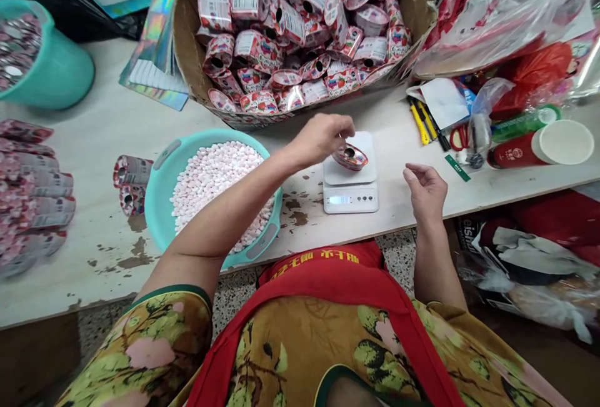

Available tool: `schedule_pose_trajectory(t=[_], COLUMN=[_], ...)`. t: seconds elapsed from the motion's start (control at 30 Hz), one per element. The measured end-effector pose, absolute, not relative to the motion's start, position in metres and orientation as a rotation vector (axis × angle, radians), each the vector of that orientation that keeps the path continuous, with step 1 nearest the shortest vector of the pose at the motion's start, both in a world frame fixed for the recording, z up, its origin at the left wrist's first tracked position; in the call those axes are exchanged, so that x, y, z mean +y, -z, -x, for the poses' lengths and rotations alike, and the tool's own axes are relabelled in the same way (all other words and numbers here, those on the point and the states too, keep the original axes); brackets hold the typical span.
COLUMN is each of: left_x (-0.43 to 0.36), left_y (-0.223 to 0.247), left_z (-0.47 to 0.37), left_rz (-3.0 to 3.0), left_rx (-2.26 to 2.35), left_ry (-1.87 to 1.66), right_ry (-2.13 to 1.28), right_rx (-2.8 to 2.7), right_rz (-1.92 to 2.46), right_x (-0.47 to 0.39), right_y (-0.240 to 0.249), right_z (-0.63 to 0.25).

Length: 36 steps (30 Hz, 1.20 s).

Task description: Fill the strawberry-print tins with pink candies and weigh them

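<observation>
One small printed packet (354,160) lies on the plate of the white scale (350,177), its dark round hole turned upward. The left hand (323,137) reaches across to it, fingers bent and bunched right above the packet; they cover its far end, so I cannot tell whether they pinch it, hold something over it or only hover. The right hand (425,191) hangs just to the right of the scale, loosely half-curled, with nothing visible in it. The packet looks light, with a thin, glossy skin that would probably slide under dry fingertips and dent if squeezed; its rounded body seems springy rather than rigid. The surer hold is likely a gentle thumb-and-finger pinch on the two long sides, clear of the hole, since pressing down on top would also disturb the scale. To the left of the scale stands the turquoise basin (157,210), filled with small pale sweets (220,172), smooth and seemingly hard, best taken a few at a time between fingertips. Farther left of the scale, beyond the basin, sit two similar packets (135,171); behind the scale, a cardboard box (186,25) is heaped with more. A yellow cutter (419,122) lies to the scale's right.
</observation>
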<state>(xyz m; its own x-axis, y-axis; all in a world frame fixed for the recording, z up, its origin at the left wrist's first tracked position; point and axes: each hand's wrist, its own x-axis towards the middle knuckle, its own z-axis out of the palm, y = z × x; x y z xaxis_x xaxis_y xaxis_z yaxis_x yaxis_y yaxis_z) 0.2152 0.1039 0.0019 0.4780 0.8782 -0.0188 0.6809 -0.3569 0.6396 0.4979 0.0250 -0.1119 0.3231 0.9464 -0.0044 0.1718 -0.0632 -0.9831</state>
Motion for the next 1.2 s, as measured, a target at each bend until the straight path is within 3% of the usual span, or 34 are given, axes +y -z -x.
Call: schedule_pose_trajectory(t=[0.2, 0.5, 0.67, 0.9, 1.2], left_x=[0.095, 0.085, 0.084, 0.045, -0.017], left_y=[-0.004, 0.017, 0.004, -0.020, -0.012], left_z=[-0.174, -0.181, -0.168, -0.086, -0.103], left_rz=[-1.905, -2.067, -2.133, -1.890, -1.866], left_rx=[1.436, 1.479, 1.752, 2.104, 2.008], left_ry=[-0.610, -0.393, -0.281, -0.438, -0.514], right_ry=[-0.886, -0.905, -0.903, -0.897, -0.698], right_rx=[-1.092, -1.093, -1.061, -1.050, -1.704], right_rz=[1.532, 1.523, 1.538, 1.532, 1.467], right_x=[0.020, 0.013, 0.011, 0.012, 0.047], right_y=[0.118, 0.122, 0.124, 0.123, 0.101], right_z=[-0.504, -0.503, -0.508, -0.507, -0.431])
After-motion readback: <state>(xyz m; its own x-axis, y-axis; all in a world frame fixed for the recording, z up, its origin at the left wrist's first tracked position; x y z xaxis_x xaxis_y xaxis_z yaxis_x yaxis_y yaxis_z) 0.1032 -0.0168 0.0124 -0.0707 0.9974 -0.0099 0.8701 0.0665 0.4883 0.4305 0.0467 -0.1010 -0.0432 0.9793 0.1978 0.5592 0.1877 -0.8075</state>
